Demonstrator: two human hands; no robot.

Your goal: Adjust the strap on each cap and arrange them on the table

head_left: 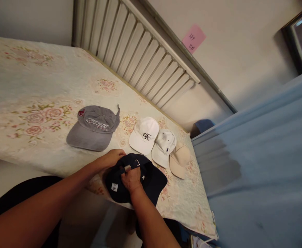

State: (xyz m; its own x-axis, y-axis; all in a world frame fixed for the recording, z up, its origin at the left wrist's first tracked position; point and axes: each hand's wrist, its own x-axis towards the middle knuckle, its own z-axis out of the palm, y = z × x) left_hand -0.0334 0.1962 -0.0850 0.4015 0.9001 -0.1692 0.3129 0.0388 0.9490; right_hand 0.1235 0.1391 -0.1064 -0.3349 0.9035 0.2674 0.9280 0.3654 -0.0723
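A black baseball cap [154, 181] is held over the table's near edge, its inside turned towards me and its brim pointing right. My left hand [114, 157] is closed at the cap's far left edge, with its fingertips hidden behind the fabric. Reaching into the opening, my right hand [132, 179] is closed on the cap near the back strap with its metal buckle [127, 168]. A white label [114, 187] shows on the lining. Just beyond lie a grey cap [96, 129] on the left and a white cap with black letters [146, 135].
A second white cap [164, 147] and a beige cap [181, 160] lie in a row to the right. Under them is a floral tablecloth [76, 82]. A white radiator [140, 51] runs along the wall, and a blue curtain [257, 165] hangs at the right.
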